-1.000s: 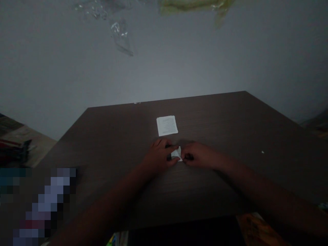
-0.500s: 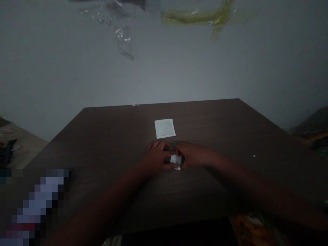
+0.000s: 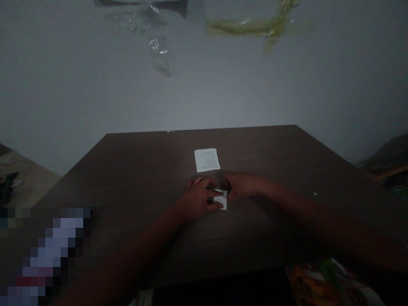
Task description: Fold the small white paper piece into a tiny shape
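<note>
A small piece of white paper (image 3: 224, 200), apparently folded, lies on the dark table under my hands. The thumb and forefinger of my left hand (image 3: 202, 197) press on it from the left, while the other fingers curl over the tabletop. My right hand (image 3: 239, 186) is at its upper right edge with the fingers curled inward. Dim light and blur hide whether those fingers pinch anything. Just beyond my hands lies a stack of square white paper sheets (image 3: 208, 160) with fine print on the top one.
The brown table (image 3: 143, 165) reaches back to a grey wall (image 3: 223, 89) with clear and yellow tape on it. A tiny white scrap (image 3: 315, 194) lies at the right. A pixelated patch (image 3: 60, 242) covers the lower left corner.
My right hand has shifted slightly up and away from the lower edge of the small paper, showing more of it. My left hand stays on the paper. The view has moved a little.
</note>
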